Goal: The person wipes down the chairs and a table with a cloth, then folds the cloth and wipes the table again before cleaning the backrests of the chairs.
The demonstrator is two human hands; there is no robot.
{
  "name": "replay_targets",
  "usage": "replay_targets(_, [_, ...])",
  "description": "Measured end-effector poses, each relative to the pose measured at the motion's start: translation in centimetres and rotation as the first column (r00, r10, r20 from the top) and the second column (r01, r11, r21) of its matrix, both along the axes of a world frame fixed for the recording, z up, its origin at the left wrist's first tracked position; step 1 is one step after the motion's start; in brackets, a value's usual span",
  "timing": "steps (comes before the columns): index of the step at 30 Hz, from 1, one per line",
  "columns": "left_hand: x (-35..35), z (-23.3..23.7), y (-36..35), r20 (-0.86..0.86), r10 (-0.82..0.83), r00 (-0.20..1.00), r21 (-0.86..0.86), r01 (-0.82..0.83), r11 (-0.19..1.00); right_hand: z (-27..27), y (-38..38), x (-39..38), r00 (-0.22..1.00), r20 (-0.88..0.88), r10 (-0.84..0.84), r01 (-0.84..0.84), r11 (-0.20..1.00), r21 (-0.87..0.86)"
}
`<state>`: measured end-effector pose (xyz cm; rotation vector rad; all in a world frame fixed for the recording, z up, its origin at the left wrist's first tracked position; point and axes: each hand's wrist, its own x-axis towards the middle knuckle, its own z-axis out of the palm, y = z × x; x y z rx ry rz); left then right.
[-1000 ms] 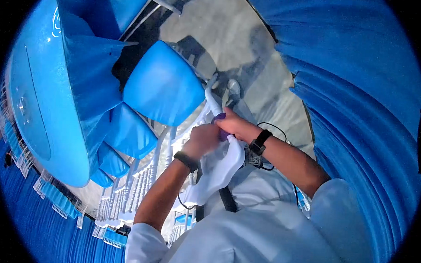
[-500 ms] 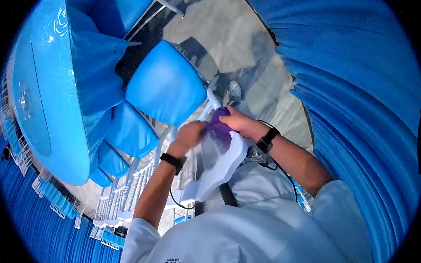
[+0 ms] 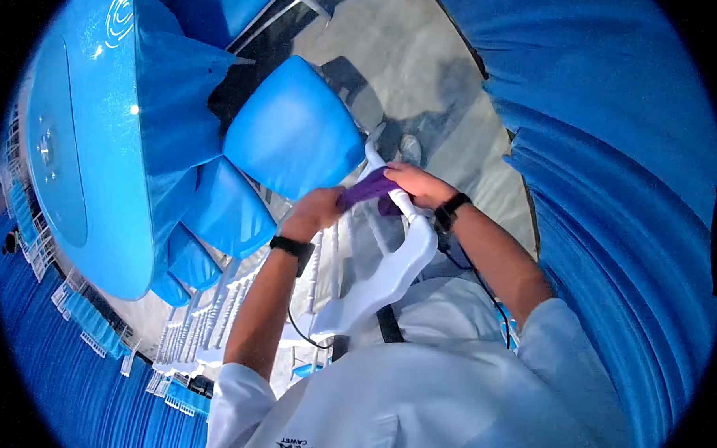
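Note:
A purple cloth [image 3: 367, 189] is pulled taut between my two hands, over the white chair [image 3: 388, 268] in front of my body. My left hand [image 3: 315, 211] is closed on the cloth's left end, beside the spindles of the chair back. On the other end, my right hand [image 3: 417, 183] pinches the cloth close to the chair's white post. A bunched bit of the cloth hangs below the right fingers. Beyond my hands lies the blue seat [image 3: 295, 131] of a chair.
To the left stands a round table [image 3: 97, 238] with a shiny blue cover. More blue-seated white chairs [image 3: 233, 208] line its edge. Blue draped fabric [image 3: 612, 185] runs along the right, beside the grey floor [image 3: 396, 44]. A cable hangs near each wrist.
The cloth has gone from bunched to stretched out between my hands. Both hands have moved slightly up in view, and the view has shifted a little.

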<state>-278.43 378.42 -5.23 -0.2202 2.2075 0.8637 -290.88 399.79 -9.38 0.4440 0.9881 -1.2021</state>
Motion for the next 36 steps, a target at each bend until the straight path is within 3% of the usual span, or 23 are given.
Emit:
replay_targets(2, [0.4, 2.8, -0.3, 0.169, 0.137, 0.976, 0.365, -0.191, 0.911, -0.1, 1.4, 0.1, 0.999, -0.018, 0.033, -0.035, 0.996, -0.085])
replay_targets(4, [-0.5, 6.5, 0.5, 0.287, 0.179, 0.941, 0.452, -0.298, 0.841, 3.9, 1.9, -1.6, 0.970, -0.114, 0.217, -0.218, 0.976, 0.001])
replay_targets(6, [-1.5, 9.8, 1.7, 0.198, 0.204, 0.959, 0.528, -0.279, 0.802, 7.4, 2.8, -3.2, 0.816, -0.410, 0.408, -0.455, 0.890, -0.020])
replay_targets(8, [-1.9, 10.9, 3.2, 0.053, 0.238, 0.970, 0.550, -0.228, 0.803, 11.2, 3.2, -4.4, 0.680, -0.563, 0.469, -0.528, 0.847, 0.068])
replay_targets(9, [-2.4, 11.5, 4.0, 0.004, 0.300, 0.954, 0.575, -0.247, 0.780, 11.8, 4.1, -4.0, 0.698, -0.589, 0.406, -0.409, 0.902, 0.137])
replay_targets(10, [-2.6, 11.8, 4.9, -0.009, 0.402, 0.915, 0.627, -0.308, 0.715, 10.9, 6.0, -3.0, 0.882, -0.414, 0.224, -0.207, 0.975, 0.088])
replay_targets(12, [-2.8, 11.0, 5.8, 0.005, 0.452, 0.892, 0.590, -0.368, 0.719, 11.0, 8.0, -1.6, 0.960, -0.275, -0.057, 0.117, 0.971, 0.207])
replay_targets(13, [-2.7, 9.8, 6.1, 0.000, 0.457, 0.889, 0.589, -0.370, 0.718, 9.4, 9.9, -0.6, 0.959, -0.278, -0.052, 0.112, 0.973, 0.204])
replay_targets(15, [-2.0, 6.6, 6.5, -0.241, 0.410, 0.880, 0.436, -0.279, 0.855, 5.1, 13.2, 1.9, 0.854, -0.493, 0.168, 0.029, 0.930, 0.366])
replay_targets(16, [-1.9, 5.3, 6.0, -0.238, 0.415, 0.878, 0.427, -0.289, 0.857, 4.4, 12.8, 2.3, 0.856, -0.488, 0.170, 0.019, 0.933, 0.359])
replay_targets(18, [-1.7, 3.4, 4.8, -0.046, 0.360, 0.932, 0.531, -0.283, 0.799, 3.6, 11.0, 3.7, 0.794, -0.547, 0.267, -0.179, 0.961, 0.209])
replay_targets(19, [-1.5, 3.5, 4.2, -0.037, 0.356, 0.934, 0.526, -0.285, 0.801, 4.7, 8.8, 3.3, 0.886, -0.391, 0.249, -0.213, 0.968, 0.134])
replay_targets(20, [-1.5, 3.9, 3.6, -0.047, 0.357, 0.933, 0.530, -0.279, 0.801, 5.2, 7.1, 3.9, 0.965, -0.262, 0.028, -0.032, 0.999, -0.010])
replay_targets(22, [-1.6, 4.2, 2.9, -0.067, 0.351, 0.934, 0.536, -0.262, 0.802, 7.7, 5.5, 4.6, 0.928, -0.345, -0.139, 0.113, 0.989, -0.092])
replay_targets(24, [-1.3, 4.4, 2.7, 0.008, 0.316, 0.949, 0.489, -0.279, 0.826, -1.3, 8.6, 8.8, 0.846, -0.509, 0.156, -0.223, 0.972, -0.074])
replay_targets(26, [-1.0, 4.0, 3.5, -0.032, 0.342, 0.939, 0.520, -0.276, 0.808, 0.9, 5.5, 7.8, 0.878, -0.454, 0.152, -0.258, 0.949, -0.181])
replay_targets(28, [-1.0, 3.7, 4.5, -0.242, 0.316, 0.917, 0.499, -0.162, 0.852, 4.7, 2.1, 7.2, 0.915, -0.184, -0.359, 0.295, 0.907, -0.300])
replay_targets(29, [-1.5, 4.8, 5.0, -0.207, 0.328, 0.922, 0.477, -0.197, 0.856, 8.4, 0.2, 7.1, 0.877, -0.005, -0.480, 0.480, 0.876, 0.039])
replay_targets(30, [-1.5, 5.1, 5.2, -0.203, 0.328, 0.922, 0.481, -0.198, 0.854, 8.5, 0.5, 7.1, 0.877, -0.006, -0.481, 0.481, 0.876, 0.045])
replay_targets(32, [-1.8, 5.5, 5.3, -0.086, 0.368, 0.926, 0.544, -0.266, 0.796, 8.6, 1.1, 6.6, 0.789, 0.151, -0.596, 0.614, 0.774, -0.156])
replay_targets(33, [-1.8, 5.9, 5.2, -0.046, 0.414, 0.909, 0.549, -0.324, 0.771, 8.0, 0.4, 6.6, 0.807, -0.468, -0.360, 0.251, 0.926, -0.281])
replay_targets(34, [-2.0, 6.0, 5.2, -0.043, 0.412, 0.910, 0.555, -0.321, 0.768, 7.8, 0.1, 7.0, 0.805, -0.472, -0.360, 0.253, 0.928, -0.274])
replay_targets(36, [-2.1, 6.3, 5.2, -0.145, 0.422, 0.895, 0.470, -0.313, 0.826, 7.4, -0.2, 8.0, 0.740, -0.235, -0.630, 0.563, 0.772, -0.295])
